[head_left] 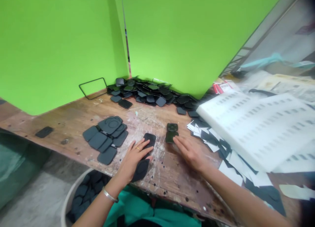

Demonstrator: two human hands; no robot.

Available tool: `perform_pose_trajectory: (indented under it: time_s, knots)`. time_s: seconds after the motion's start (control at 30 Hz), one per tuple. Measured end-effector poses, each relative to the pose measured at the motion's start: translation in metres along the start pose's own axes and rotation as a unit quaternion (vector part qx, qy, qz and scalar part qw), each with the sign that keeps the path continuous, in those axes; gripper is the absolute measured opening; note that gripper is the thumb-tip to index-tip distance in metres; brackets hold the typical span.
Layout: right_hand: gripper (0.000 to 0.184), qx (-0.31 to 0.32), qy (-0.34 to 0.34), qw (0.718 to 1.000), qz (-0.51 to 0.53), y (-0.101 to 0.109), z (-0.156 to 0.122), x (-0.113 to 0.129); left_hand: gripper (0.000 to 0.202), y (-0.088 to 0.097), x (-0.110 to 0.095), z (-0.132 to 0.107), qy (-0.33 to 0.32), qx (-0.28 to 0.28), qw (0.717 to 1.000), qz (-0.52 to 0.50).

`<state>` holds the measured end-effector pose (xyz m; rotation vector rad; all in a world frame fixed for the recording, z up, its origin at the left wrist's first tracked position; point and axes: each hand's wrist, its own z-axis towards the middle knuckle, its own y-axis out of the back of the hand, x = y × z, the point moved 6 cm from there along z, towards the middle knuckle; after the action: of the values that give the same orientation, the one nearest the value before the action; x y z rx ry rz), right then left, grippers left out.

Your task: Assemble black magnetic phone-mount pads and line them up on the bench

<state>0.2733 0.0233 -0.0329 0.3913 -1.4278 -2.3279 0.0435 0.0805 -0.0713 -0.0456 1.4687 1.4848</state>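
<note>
My left hand (pixel 134 158) lies flat with fingers spread on a dark flat pad (pixel 140 169) at the near edge of the wooden table (pixel 73 118); its fingertips touch another black pad (pixel 150 139). My right hand (pixel 188 151) is stretched flat, fingertips touching a small glossy black piece (pixel 171 136). A second small black piece (pixel 172 126) lies just beyond it. A fanned set of dark grey pads (pixel 107 138) sits left of my left hand.
A heap of black pieces (pixel 152 93) lies at the back against the green wall. A white perforated sheet (pixel 261 128) and black-and-white scraps (pixel 221 148) cover the right side. A bucket (pixel 73 197) of dark pads stands below the table. A wire frame (pixel 93 88) leans at the wall.
</note>
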Motion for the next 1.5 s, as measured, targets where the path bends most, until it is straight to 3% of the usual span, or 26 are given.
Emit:
perform_pose_trajectory:
  time_s: [0.1,0.27,0.37,0.47,0.57,0.67,0.8,0.9,1.0,1.3,1.4,1.5]
  knots:
    - [0.051,-0.037,0.034,0.998,0.026,0.008,-0.025,0.028,0.031,-0.002,0.002,0.000,0.013,0.016,1.000,0.009]
    - [0.049,-0.064,0.013,0.995,0.081,0.015,-0.041,0.056,0.032,-0.002,0.003,0.000,0.012,0.026,1.000,0.011]
    - [0.044,-0.116,-0.068,0.981,0.141,0.023,-0.042,0.053,0.034,0.002,0.002,-0.001,0.017,0.021,1.000,-0.005]
    - [0.031,-0.173,-0.193,0.942,0.213,0.032,-0.041,0.036,0.036,0.010,-0.002,0.000,0.030,0.002,0.999,-0.044]
    - [0.018,-0.207,-0.340,0.864,0.310,0.037,-0.043,0.012,0.036,0.017,-0.005,0.000,0.045,-0.014,0.995,-0.086]
    - [0.022,-0.261,-0.471,0.733,0.417,0.036,-0.049,-0.011,0.037,0.018,-0.001,0.001,0.045,-0.026,0.993,-0.108]
    - [0.038,-0.310,-0.529,0.572,0.544,0.025,-0.047,-0.034,0.036,0.014,0.009,0.002,0.024,-0.052,0.992,-0.116]
    - [0.044,-0.273,-0.557,0.505,0.600,0.012,-0.044,-0.041,0.034,0.010,0.013,0.003,0.019,-0.050,0.992,-0.113]
    - [0.046,-0.246,-0.566,0.485,0.619,0.002,-0.041,-0.041,0.033,0.010,0.011,0.002,0.015,-0.054,0.992,-0.110]
    - [0.042,-0.199,-0.554,0.469,0.658,-0.011,-0.035,-0.033,0.030,0.017,0.004,0.004,0.025,-0.062,0.988,-0.139]
    - [0.037,-0.177,-0.529,0.469,0.685,-0.006,-0.030,-0.027,0.031,0.027,-0.001,0.001,0.078,-0.091,0.967,-0.225]
    - [0.023,-0.149,-0.447,0.498,0.728,0.006,-0.022,-0.017,0.038,0.026,-0.008,-0.003,0.154,-0.092,0.936,-0.302]
